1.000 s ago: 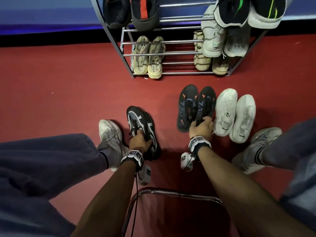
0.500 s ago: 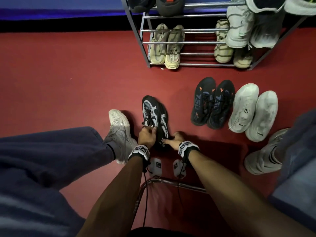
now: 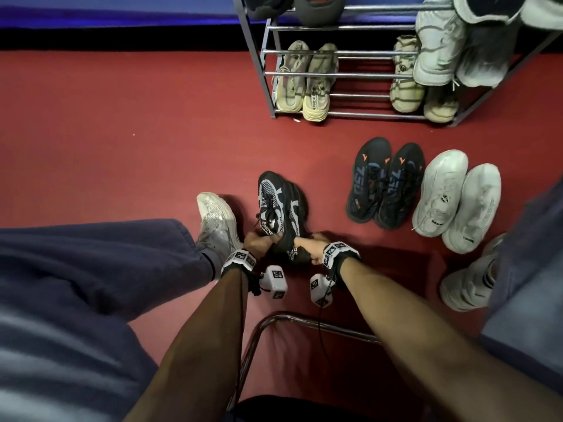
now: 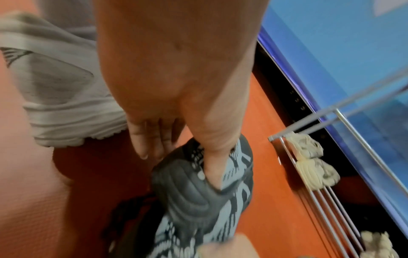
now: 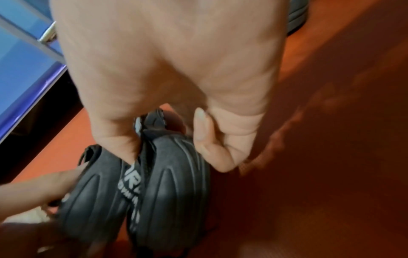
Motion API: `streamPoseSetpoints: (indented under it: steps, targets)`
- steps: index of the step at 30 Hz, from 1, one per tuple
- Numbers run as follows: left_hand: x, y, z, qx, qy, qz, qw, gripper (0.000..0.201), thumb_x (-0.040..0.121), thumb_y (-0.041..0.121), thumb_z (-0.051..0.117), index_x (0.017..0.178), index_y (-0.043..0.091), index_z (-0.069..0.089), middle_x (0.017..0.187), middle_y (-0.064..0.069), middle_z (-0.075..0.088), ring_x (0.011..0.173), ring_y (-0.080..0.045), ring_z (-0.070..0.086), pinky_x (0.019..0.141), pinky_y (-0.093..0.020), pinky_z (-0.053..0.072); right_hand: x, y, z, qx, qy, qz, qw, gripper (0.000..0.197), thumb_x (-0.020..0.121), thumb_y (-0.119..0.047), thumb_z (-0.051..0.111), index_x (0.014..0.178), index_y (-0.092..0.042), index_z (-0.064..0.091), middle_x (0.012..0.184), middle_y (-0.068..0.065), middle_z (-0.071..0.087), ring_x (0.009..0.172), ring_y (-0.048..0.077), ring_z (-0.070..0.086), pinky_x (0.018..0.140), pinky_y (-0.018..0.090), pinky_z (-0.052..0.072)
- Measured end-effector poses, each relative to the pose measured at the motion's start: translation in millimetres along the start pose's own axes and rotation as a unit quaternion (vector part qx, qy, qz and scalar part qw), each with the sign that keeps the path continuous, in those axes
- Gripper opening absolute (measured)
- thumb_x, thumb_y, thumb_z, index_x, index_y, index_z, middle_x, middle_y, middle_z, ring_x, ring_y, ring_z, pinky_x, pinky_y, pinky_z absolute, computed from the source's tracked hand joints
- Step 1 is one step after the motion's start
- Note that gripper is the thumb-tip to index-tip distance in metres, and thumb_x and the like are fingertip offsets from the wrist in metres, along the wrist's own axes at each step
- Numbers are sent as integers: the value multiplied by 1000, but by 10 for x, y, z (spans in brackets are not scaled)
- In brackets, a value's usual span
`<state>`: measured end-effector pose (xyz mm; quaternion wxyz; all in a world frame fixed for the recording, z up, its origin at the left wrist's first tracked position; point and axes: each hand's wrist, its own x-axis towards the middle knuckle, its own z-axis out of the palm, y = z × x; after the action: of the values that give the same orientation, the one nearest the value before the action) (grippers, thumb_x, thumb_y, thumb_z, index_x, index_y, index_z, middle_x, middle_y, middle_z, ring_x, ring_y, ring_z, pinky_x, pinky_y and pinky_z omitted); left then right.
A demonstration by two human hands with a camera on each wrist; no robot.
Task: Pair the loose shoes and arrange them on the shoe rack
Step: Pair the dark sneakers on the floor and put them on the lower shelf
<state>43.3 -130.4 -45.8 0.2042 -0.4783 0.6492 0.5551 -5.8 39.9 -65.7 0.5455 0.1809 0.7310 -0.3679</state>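
While both hands work at the heel end of the black patterned sneakers [image 3: 281,208], the head view shows that pair lying side by side on the red floor [image 3: 137,147], toes toward the shoe rack [image 3: 344,75]. Left hand [image 3: 259,243] grips the left shoe at its collar; right hand [image 3: 310,248] holds the heel of the right shoe. Judgement: heels are taken so both shoes lift together as one matched pair. Dark blue sneakers [image 3: 385,182] and white sneakers [image 3: 455,199] sit already paired, just beside each other, between the person and the rack, likely staged for the same trip. Beige sneakers [image 3: 304,79] occupy the bottom rack shelf at left.

Left wrist view: left hand [image 4: 176,97] has its thumb pushed down inside the shoe opening of the black patterned sneakers [image 4: 205,195], fingers outside the collar; a pinch grip. Somewhat blurred.

Right wrist view: right hand [image 5: 172,78] has its thumb wedged between the two heels of the black patterned sneakers [image 5: 141,188], fingers curled round the outer heel. Judgement: this clamps the shoes against each other. Lift not yet begun, as far as can be told.
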Motion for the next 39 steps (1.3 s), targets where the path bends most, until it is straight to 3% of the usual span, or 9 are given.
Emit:
streamPoseSetpoints:
  steps: [6, 10, 12, 16, 23, 29, 34, 37, 39]
  targets:
    - [-237, 88, 199, -120, -111, -43, 986, 34, 80, 12, 82, 110, 4, 70, 96, -16, 76, 70, -23, 75, 58, -31, 60, -236, 48, -285, 44, 24, -17, 999, 29, 73, -37, 68, 94, -18, 70, 74, -1, 66, 60, 15, 59, 57, 27, 51]
    - [-226, -57, 445, -116, -109, -51, 986, 50, 72, 25, 89, 113, 3, 71, 101, -17, 76, 88, -32, 75, 82, -48, 61, -276, 178, -421, -45, 119, -77, 989, 54, 77, -46, 69, 122, -16, 68, 120, 5, 70, 113, 24, 65, 101, 30, 48]
    - [-254, -107, 517, -108, -116, -42, 986, 66, 64, 35, 94, 118, 5, 70, 106, -16, 75, 95, -35, 73, 88, -54, 58, -365, 245, -481, -92, 153, -107, 978, 51, 80, -48, 67, 123, -20, 67, 122, 3, 69, 115, 24, 64, 97, 27, 47]
    - [-369, -121, 598, -65, -35, 15, 997, 27, 79, 20, 84, 98, 3, 74, 92, -16, 75, 64, -27, 70, 50, -29, 56, -491, 367, -586, -140, 234, -142, 951, 45, 77, -54, 62, 109, -22, 67, 105, 5, 68, 99, 29, 66, 87, 31, 52]
    - [-430, -230, 698, -69, -24, 58, 996, 33, 83, 1, 78, 112, -10, 69, 109, -22, 71, 93, -30, 68, 73, -31, 59, -722, 361, -827, 4, 296, -199, 934, 33, 82, -42, 67, 109, -23, 65, 107, 8, 59, 98, 28, 61, 85, 30, 47]
    - [-334, -301, 856, 34, -61, 92, 993, 69, 62, 39, 88, 114, -2, 68, 107, -21, 73, 91, -35, 72, 71, -35, 59, -575, 394, -976, 59, 284, -217, 932, 38, 70, -57, 59, 95, -29, 62, 98, 2, 63, 92, 22, 63, 87, 34, 51]
    - [-327, -187, 923, 187, -174, 107, 961, 40, 84, 11, 76, 123, 10, 63, 117, -8, 70, 107, -26, 67, 90, -31, 55, -432, 351, -946, 84, 267, -223, 934, 38, 70, -58, 59, 94, -28, 62, 96, -3, 68, 92, 17, 64, 89, 37, 52]
    - [-289, -208, 917, 315, -215, 105, 918, 37, 88, 19, 62, 124, 13, 65, 115, -10, 70, 92, -17, 63, 75, -26, 52, -418, 274, -865, 112, 244, -233, 935, 28, 73, -49, 62, 92, -28, 64, 88, -10, 71, 85, 10, 67, 84, 33, 55]
    - [-235, -249, 927, 231, -189, 106, 949, 37, 92, 20, 55, 122, 2, 65, 116, -16, 68, 100, -24, 64, 88, -37, 54, -419, 213, -791, 122, 220, -238, 938, 24, 75, -46, 64, 91, -29, 66, 85, -13, 72, 82, 6, 68, 83, 32, 56]
